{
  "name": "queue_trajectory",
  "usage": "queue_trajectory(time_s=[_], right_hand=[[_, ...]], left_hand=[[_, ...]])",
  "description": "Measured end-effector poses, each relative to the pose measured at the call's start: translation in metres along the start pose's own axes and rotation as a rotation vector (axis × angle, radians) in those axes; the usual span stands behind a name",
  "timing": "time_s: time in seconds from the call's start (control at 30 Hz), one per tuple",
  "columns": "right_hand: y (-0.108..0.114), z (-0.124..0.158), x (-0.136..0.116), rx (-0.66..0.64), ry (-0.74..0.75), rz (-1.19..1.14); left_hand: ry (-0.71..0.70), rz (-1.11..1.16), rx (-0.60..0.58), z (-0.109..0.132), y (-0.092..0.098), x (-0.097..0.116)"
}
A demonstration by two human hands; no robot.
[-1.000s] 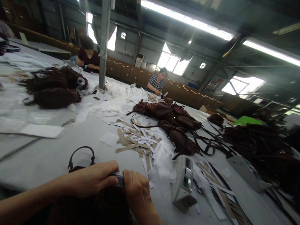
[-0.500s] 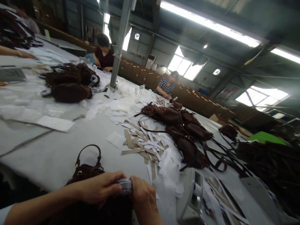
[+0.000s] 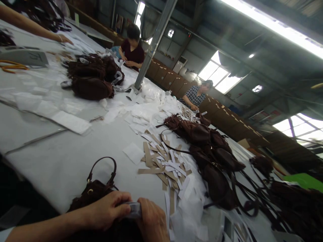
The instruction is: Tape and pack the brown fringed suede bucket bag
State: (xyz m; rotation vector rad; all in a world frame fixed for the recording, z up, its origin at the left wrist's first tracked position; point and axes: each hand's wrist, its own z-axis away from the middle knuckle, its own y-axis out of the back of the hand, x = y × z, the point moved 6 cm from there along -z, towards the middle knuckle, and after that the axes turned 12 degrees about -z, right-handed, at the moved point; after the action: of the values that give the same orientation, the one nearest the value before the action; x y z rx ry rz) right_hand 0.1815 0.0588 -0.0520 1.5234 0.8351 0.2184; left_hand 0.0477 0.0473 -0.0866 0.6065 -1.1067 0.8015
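Observation:
A dark brown handbag (image 3: 93, 195) with a looped handle lies at the near edge of the grey table (image 3: 52, 164), right under my hands. My left hand (image 3: 107, 210) and my right hand (image 3: 153, 222) both pinch a small grey strip (image 3: 135, 209) held between them above the bag. The fingers of both hands are curled closed on it. Most of the bag's body is hidden beneath my hands and forearm.
Cut paper and card strips (image 3: 164, 164) litter the table ahead. A heap of brown bags (image 3: 209, 151) lies to the right, another pile (image 3: 93, 77) at the far left by a steel post (image 3: 153, 43). Two seated people (image 3: 132, 47) work across the table; another person's arm (image 3: 32, 28) reaches in at top left.
The view has swung left and tilted, shifting the table's contents rightward. My hands stay together, pinching the grey strip over the bag. The arm at top left has come into view.

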Motion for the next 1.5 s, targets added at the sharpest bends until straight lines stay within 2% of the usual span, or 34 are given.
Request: queue_trajectory(time_s=[0.17,0.2,0.27,0.3,0.37,0.47,0.53,0.67,0.9,1.1,1.17,1.33,1.5], right_hand=[[0.025,-0.020,0.012,-0.188,-0.238,-0.454],[0.031,-0.026,0.018,-0.184,-0.269,-0.549],[0.040,-0.039,0.036,-0.093,-0.308,-0.620],[0.041,-0.046,0.048,-0.024,-0.317,-0.577],[0.036,-0.059,0.070,0.068,-0.299,-0.340],[0.009,-0.072,0.092,0.017,-0.240,0.045],[-0.006,-0.073,0.102,-0.006,-0.265,0.147],[-0.014,-0.066,0.112,-0.003,-0.362,0.172],[-0.003,-0.060,0.116,-0.017,-0.487,0.144],[0.004,-0.059,0.112,-0.002,-0.523,0.082],[0.009,-0.053,0.112,0.048,-0.530,0.042],[0.032,-0.025,0.125,0.314,-0.583,-0.273],[0.053,0.003,0.137,0.483,-0.668,-0.407]], left_hand=[[0.033,0.141,0.024,-0.011,0.003,-0.015],[0.037,0.169,0.018,-0.012,0.003,-0.018],[0.045,0.207,0.005,-0.015,0.002,-0.022],[0.047,0.217,0.004,-0.016,0.002,-0.024],[0.048,0.234,0.002,-0.019,0.000,-0.028],[0.050,0.260,0.015,-0.023,-0.003,-0.033],[0.056,0.278,0.030,-0.025,-0.003,-0.035],[0.056,0.314,0.065,-0.026,-0.001,-0.034],[0.038,0.369,0.073,-0.028,0.003,-0.027],[0.050,0.551,0.079,-0.031,0.014,-0.026],[0.051,0.587,0.082,-0.032,0.016,-0.026],[0.048,0.610,0.101,-0.031,0.015,-0.024],[0.027,0.590,0.110,-0.029,0.011,-0.024]])
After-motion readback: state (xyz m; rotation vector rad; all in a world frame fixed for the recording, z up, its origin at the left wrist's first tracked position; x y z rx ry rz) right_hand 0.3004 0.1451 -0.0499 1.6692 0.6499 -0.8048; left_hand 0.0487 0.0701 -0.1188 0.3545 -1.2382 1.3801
